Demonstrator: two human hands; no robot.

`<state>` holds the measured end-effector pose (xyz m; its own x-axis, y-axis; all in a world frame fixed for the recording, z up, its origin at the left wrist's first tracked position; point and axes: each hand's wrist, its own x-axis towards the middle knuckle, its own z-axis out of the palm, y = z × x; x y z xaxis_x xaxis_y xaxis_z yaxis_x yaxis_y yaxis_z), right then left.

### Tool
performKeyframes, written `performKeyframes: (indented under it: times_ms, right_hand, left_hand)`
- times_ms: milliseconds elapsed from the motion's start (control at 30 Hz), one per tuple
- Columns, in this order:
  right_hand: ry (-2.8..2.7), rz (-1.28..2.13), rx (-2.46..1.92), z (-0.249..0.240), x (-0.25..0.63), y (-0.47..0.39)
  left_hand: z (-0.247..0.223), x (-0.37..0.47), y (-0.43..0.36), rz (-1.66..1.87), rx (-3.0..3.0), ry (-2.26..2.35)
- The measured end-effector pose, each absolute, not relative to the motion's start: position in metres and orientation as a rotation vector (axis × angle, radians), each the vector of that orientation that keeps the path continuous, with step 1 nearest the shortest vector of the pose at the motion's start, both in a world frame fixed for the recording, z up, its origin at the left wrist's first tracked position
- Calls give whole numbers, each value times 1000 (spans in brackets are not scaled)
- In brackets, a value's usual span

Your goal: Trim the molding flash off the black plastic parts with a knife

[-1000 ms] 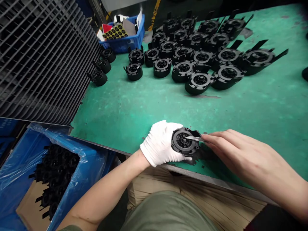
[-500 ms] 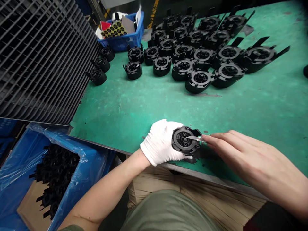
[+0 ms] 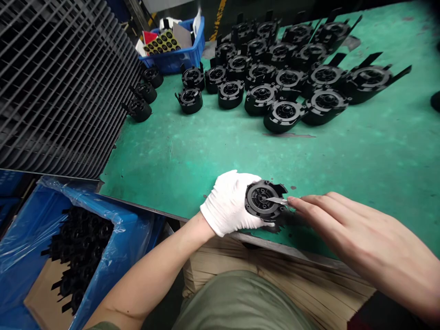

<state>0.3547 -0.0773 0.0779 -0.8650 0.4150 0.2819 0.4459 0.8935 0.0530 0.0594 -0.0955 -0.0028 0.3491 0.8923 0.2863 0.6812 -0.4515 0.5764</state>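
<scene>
Our bare right hand [image 3: 347,227], pinching a slim silver metal blade [image 3: 279,201], has shifted slightly nearer to us; its tip is by the centre of the round black plastic housing [image 3: 253,201], which our white-gloved left hand [image 3: 231,204] grips near the green table's [image 3: 192,156] edge.

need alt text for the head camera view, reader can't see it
A white-gloved left hand grips a round black part while the bare right hand points a thin blade at its middle, over a green table. Similar parts stand beyond.
</scene>
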Motion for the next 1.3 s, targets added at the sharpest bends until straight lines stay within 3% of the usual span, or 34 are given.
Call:
performKeyframes:
  times_ms: [167,500,767,967,1133,1300]
  right_hand:
    - [-2802,-190,-686,78,357,-84]
    - [-2558,205,-1091,52,377,-91]
    - [-2565,169,-941,50,374,-98]
    - [-2531,430,-1034,59,355,-133]
    - [-2506,278,-1160,53,338,-152]
    - [-2574,176,-1129,56,342,-150]
  left_hand:
    - [0,59,-92,857,2245,1361]
    - [-2,58,-109,896,2177,1701]
    - [-2,43,-99,966,2340,1366]
    - [-3,57,-100,886,2383,1318]
    - [-7,67,-114,939,2237,1598]
    - [-12,66,-114,985,2436,1523]
